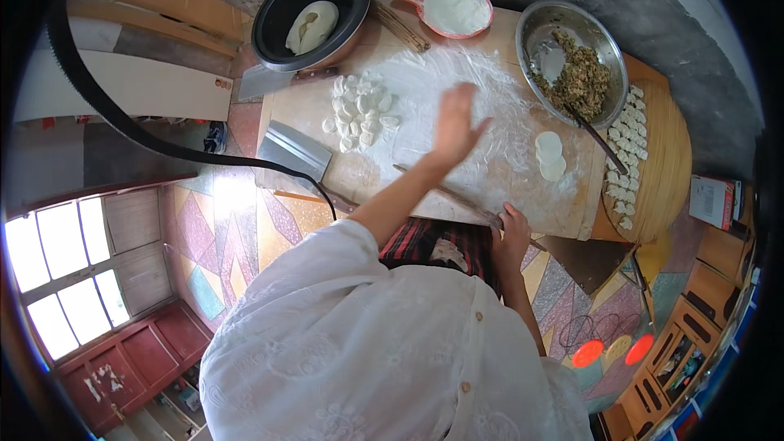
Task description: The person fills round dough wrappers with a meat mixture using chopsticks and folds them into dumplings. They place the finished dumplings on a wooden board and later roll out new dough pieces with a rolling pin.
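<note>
My left hand (456,124), a little blurred, is over the floured middle of the wooden board (422,104), thumb spread and nothing in it. By the board's near edge my right hand (513,234) grips one end of a thin wooden rolling pin (460,201), which slants away under my left forearm. A heap of small flattened dough pieces (358,111) lies left of my left hand. To its right are a few overlapping round dough wrappers (549,156). Further right, rows of folded dumplings (626,162) sit on a round slatted tray (664,165).
Along the back stand a black pot (263,27) with dough (312,26), a bundle of sticks (401,26), a red scoop of flour (456,9) and a steel bowl (527,30) of filling (579,76). Two broad blades, a cleaver (294,150) and a knife (266,81), lie left.
</note>
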{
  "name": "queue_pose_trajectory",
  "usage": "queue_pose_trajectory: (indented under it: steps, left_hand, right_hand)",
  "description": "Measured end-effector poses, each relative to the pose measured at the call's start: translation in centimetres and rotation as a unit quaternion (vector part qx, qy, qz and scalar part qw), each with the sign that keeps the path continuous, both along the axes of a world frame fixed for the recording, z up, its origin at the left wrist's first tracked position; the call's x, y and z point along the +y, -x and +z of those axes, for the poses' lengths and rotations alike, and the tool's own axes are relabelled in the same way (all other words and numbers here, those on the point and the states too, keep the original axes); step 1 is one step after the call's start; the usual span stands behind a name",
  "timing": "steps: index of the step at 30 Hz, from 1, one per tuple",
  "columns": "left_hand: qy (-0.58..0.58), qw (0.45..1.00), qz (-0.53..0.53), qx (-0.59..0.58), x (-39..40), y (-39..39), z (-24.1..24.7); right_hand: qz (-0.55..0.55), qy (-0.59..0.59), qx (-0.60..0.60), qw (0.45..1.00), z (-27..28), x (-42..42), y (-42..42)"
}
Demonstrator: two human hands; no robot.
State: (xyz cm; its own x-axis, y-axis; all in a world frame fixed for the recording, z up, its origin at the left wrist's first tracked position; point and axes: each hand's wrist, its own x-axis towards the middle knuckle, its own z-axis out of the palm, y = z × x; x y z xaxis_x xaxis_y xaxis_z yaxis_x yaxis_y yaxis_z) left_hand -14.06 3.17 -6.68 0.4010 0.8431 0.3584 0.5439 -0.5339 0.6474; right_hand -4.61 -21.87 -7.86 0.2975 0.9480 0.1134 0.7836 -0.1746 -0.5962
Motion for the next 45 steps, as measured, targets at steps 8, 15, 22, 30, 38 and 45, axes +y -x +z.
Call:
queue_pose_trajectory:
  steps: [8, 15, 22, 30, 38, 45]
  left_hand:
    - [0.057, 0.975, -0.042, 0.212, -4.0, 11.0, -2.4]
    - [0.020, 0.978, 0.005, 0.207, -1.6, 8.5, -2.4]
    - [0.004, 0.952, 0.037, 0.304, 0.3, 5.4, -4.0]
    - [0.121, 0.969, 0.087, 0.197, -4.7, 2.1, -4.6]
    - [0.081, 0.973, -0.073, 0.204, -2.0, 9.5, -2.0]
    - [-0.003, 0.959, 0.000, 0.282, 0.5, 7.5, -3.6]
  right_hand:
    - [0.001, -0.001, 0.011, 1.000, 0.7, -0.4, -0.4]
    - [0.015, -0.004, 0.003, 1.000, 0.6, -0.3, -1.0]
    - [0.006, -0.010, 0.001, 1.000, 0.3, -0.6, -0.7]
    - [0.038, -0.025, -0.033, 0.998, -0.6, 0.7, -1.1]
    - [0.002, -0.011, -0.060, 0.998, -3.2, 2.9, -1.4]
    - [-0.061, -0.013, -0.166, 0.984, 0.1, 10.1, -3.2]
